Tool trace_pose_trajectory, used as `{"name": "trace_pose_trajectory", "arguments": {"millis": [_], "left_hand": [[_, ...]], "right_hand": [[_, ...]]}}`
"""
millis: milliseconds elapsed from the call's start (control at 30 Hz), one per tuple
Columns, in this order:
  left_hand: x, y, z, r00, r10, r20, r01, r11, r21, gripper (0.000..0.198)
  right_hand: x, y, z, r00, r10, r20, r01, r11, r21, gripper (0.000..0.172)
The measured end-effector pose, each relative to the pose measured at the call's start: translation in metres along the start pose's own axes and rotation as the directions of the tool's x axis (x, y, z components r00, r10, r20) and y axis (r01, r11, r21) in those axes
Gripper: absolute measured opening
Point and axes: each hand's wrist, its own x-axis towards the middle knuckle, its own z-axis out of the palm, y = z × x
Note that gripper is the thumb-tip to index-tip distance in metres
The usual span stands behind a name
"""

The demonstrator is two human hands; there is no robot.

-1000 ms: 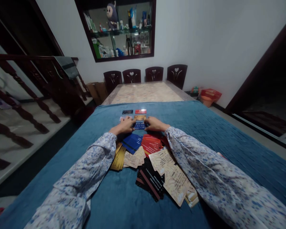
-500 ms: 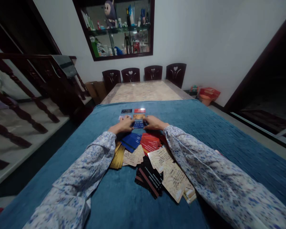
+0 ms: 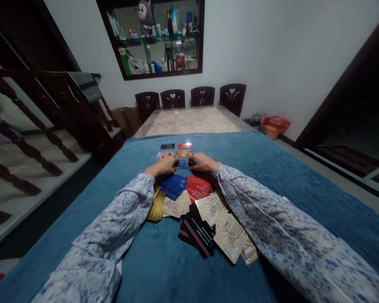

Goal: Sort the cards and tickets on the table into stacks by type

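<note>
Nearest me the heap of cards [image 3: 205, 219] lies on the blue cloth [image 3: 287, 176]. Beyond it my left hand [image 3: 162, 166] and right hand [image 3: 202, 162] have not moved, fingertips on either end of the blue card [image 3: 183, 164]; gripping or only pressing, I cannot tell. The far wall cabinet [image 3: 164, 75] holds bottles [image 3: 174, 19] and a plush toy [image 3: 144, 14].

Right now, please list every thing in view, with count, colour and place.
cloth: one, blue, covering the near table
blue card: one, blue, mid-cloth
single cards: four, black, red, pale, gold, just beyond it
card heap: many, blue, red, gold, beige, black, nearer side
chairs: four, dark wood, behind the marble table
wall cabinet: one, dark frame, holding bottles, plush toy
railing: one, dark wood, left
left hand: one, at the blue card's left edge
right hand: one, at its right edge
</note>
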Motion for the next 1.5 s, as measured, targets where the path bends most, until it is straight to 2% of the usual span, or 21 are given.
{"name": "trace_pose_trajectory", "arguments": {"millis": [400, 567, 1033, 1300, 1500], "left_hand": [[-0.001, -0.001, 0.003, 0.999, -0.025, -0.041, 0.024, 1.000, -0.008, 0.034], [-0.002, -0.001, 0.003, 0.999, -0.034, -0.042, 0.033, 0.999, -0.029, 0.035], [-0.002, -0.005, 0.007, 0.997, 0.000, -0.078, -0.003, 1.000, -0.027, 0.034], [-0.017, -0.003, -0.001, 0.987, 0.004, -0.158, -0.018, 0.996, -0.085, 0.039], [-0.033, -0.003, -0.007, 0.976, -0.003, -0.216, -0.024, 0.992, -0.121, 0.036]], "right_hand": [[-0.002, -0.002, -0.003, 1.000, -0.026, -0.006, 0.025, 0.999, -0.029, 0.027], [-0.003, -0.002, -0.008, 0.998, -0.065, 0.014, 0.066, 0.997, -0.030, 0.030], [-0.018, 0.000, -0.017, 0.996, -0.083, -0.034, 0.083, 0.997, -0.002, 0.037], [-0.033, 0.001, -0.027, 0.991, -0.084, -0.103, 0.090, 0.994, 0.060, 0.036], [-0.047, -0.003, -0.031, 0.984, -0.069, -0.164, 0.087, 0.991, 0.104, 0.030]]}}
